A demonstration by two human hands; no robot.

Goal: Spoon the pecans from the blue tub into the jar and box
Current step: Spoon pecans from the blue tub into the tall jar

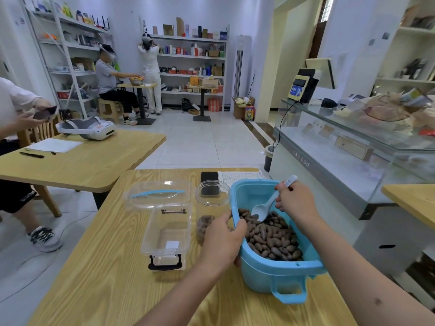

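While my right hand [295, 203] holds the spoon [270, 203] by its handle, fingers curled round it, the bowl of it dips at the top of the pecans [270, 238] in the tub [277, 271]. I judge this the scooping step: the spoon looks not yet loaded. My left hand [223, 241] grips the tub's near left rim, thumb over the edge inside, steadying it on the surface [106, 278]. The jar [210, 208] stands just beside the tub to the left, partly behind my left hand, with some pecans at its bottom. The box [167, 231] sits further left, lid thrown back, and appears to hold none. Next I need to push the spoon under the nuts, lift it level, and carry it left over the tub's rim to the jar's mouth. My right wrist bends down; both forearms reach in from the lower edge.
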